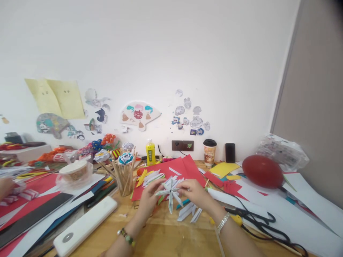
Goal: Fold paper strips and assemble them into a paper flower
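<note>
Between my two hands hangs a folded paper flower (170, 192), pale with several pointed petals spreading from its centre. My left hand (150, 191) pinches a petal on its left side, and my right hand (193, 191) grips the right side with bent fingers. Just below my right hand lie several folded white paper strips (189, 212) on the wooden table (166, 239). Behind the flower, more folded paper pieces (154, 178) rest on sheets of red paper (184, 166).
A cup of wooden sticks (124, 178) and a long white device (85, 226) stand left. On the right are a red balloon (262, 171), black-handled tool (262, 223) and white paper (300, 225). A coffee cup (209, 152) and yellow bottle (150, 152) stand behind. Another person's hand (5, 187) shows far left.
</note>
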Demonstrator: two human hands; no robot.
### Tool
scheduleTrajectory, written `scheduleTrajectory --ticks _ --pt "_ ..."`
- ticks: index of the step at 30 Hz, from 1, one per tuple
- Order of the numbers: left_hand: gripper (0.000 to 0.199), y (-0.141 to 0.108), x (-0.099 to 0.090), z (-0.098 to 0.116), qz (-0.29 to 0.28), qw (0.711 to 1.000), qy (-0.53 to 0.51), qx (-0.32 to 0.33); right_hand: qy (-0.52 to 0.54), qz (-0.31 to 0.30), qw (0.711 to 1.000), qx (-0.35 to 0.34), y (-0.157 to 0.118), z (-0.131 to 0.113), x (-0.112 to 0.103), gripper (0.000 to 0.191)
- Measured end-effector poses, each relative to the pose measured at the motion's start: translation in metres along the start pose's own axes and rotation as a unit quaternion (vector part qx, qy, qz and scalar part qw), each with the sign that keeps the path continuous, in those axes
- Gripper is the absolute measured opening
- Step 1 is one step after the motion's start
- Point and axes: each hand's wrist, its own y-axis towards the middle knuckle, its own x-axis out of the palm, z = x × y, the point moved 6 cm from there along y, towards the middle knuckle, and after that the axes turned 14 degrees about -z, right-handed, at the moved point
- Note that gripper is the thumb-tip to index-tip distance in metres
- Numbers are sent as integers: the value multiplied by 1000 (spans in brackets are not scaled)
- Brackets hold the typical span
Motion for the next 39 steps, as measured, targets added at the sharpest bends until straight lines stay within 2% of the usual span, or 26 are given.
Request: scheduleTrajectory --ticks 6,11,15,20,24,28,32,39 --pt "18 2 3 -9 5 989 -137 -54 124 -11 992 -12 1 7 10 23" --pt "22 2 6 -21 -8 983 -176 -56 221 5 975 0 5 19 16 30" --pt "25 4 7 -19 -16 985 -165 -36 287 40 957 9 7 25 17 37" --pt "30 7 10 -17 -22 984 -169 -47 216 32 976 18 7 22 20 30" --pt "32 6 12 -21 -16 980 -184 -72 123 62 990 44 6 23 17 21" --pt "30 3 18 -18 -26 975 -207 -81 51 83 993 65 6 22 13 22" --pt "31 3 21 -18 -34 970 -226 -84 42 77 994 66 5 18 12 23" --pt "32 5 22 -31 -37 966 -241 -84 41 51 995 71 4 19 16 33"
